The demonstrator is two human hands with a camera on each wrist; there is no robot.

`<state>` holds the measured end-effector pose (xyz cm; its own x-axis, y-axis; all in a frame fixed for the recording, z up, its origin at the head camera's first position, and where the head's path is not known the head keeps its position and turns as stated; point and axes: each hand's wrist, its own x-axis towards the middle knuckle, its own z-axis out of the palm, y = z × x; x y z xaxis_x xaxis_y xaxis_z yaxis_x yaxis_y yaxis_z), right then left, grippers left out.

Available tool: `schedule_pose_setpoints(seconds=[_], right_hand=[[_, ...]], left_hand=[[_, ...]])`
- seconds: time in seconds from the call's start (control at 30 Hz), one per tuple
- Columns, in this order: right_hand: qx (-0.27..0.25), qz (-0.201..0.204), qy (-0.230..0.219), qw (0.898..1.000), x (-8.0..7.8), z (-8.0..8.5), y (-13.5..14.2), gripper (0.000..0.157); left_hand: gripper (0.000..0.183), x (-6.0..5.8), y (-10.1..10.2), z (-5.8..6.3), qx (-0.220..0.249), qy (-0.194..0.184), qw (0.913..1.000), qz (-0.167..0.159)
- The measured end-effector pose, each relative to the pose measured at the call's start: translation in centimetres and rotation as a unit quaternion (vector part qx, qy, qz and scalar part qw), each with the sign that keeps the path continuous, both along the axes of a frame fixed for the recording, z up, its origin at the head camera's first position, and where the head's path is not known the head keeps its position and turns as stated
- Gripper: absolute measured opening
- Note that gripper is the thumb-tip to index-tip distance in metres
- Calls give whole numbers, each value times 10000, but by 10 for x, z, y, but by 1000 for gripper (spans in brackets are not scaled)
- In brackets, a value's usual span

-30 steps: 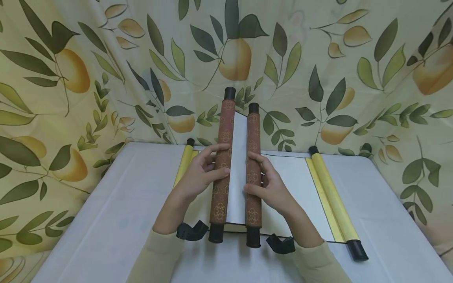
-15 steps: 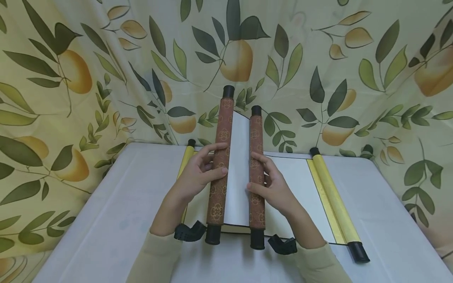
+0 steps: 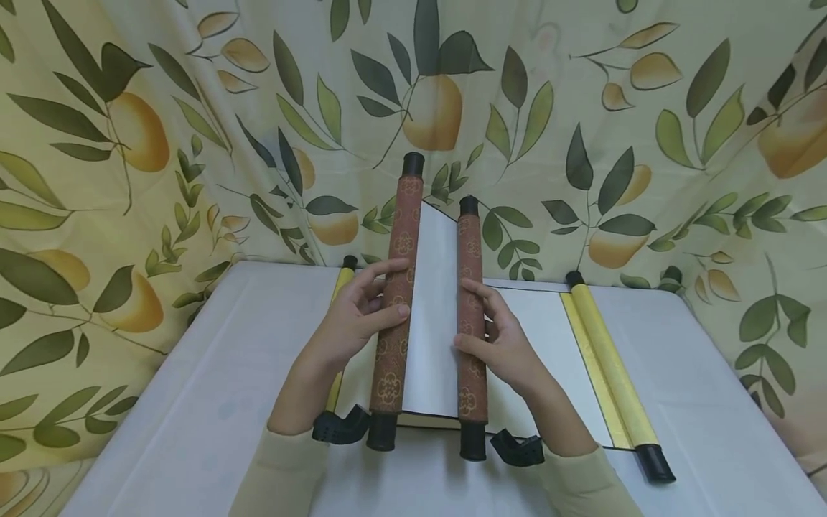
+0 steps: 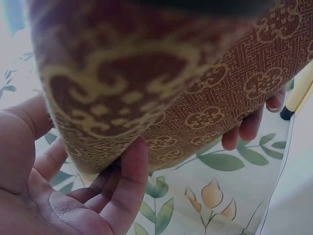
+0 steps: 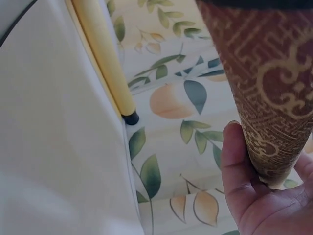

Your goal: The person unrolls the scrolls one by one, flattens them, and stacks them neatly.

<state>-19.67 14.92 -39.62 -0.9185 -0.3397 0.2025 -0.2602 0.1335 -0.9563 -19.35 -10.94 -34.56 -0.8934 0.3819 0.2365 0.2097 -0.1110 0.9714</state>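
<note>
A handscroll with brown-red, gold-patterned rolls is held up and partly unrolled in the head view. My left hand (image 3: pixel 352 316) grips its left roll (image 3: pixel 402 244), thumb in front. Around the right roll (image 3: pixel 470 248) curl the thumb and fingers of my right hand (image 3: pixel 500 341). A strip of white paper (image 3: pixel 434 316) shows between the rolls, both capped in black at their ends. In the left wrist view the patterned cloth (image 4: pixel 205 117) fills the upper part, with fingers on its underside. The right wrist view has the roll (image 5: pixel 274 98) resting in the right palm.
Beneath lies a second, yellow-edged scroll, spread on the white table (image 3: pixel 258 316); its white sheet (image 3: pixel 543 337) runs to a yellow right roller (image 3: pixel 614 359). The left yellow roller (image 3: pixel 342 280) is partly hidden by my arm. A fruit-and-leaf-patterned curtain (image 3: pixel 258 201) hangs behind.
The rolls have moved apart, the left one leftward and the right one slightly rightward. The white strip between them is wider. Both hands have kept their grip.
</note>
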Motion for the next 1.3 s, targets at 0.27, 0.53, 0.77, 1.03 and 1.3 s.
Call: schedule_pose_setpoints(seconds=[0.27,0.53,0.77,1.03,1.3], right_hand=[[61,-10,46,10000,0,0,0,78],[24,-18,-111,9999,-1,-2,-2,78],[3,-12,-161,9999,0,-1,-3,79],[13,48,-151,9999,-2,-1,-3,78],[19,76,-178,9998,-2,-1,-3,78]], left_hand=[[58,0,-6,1,29,99,9999,17],[59,2,-10,3,132,74,9999,38],[60,4,-15,8,229,145,9996,84],[57,5,-18,10,266,141,9993,225],[56,6,-19,12,347,124,9987,353]])
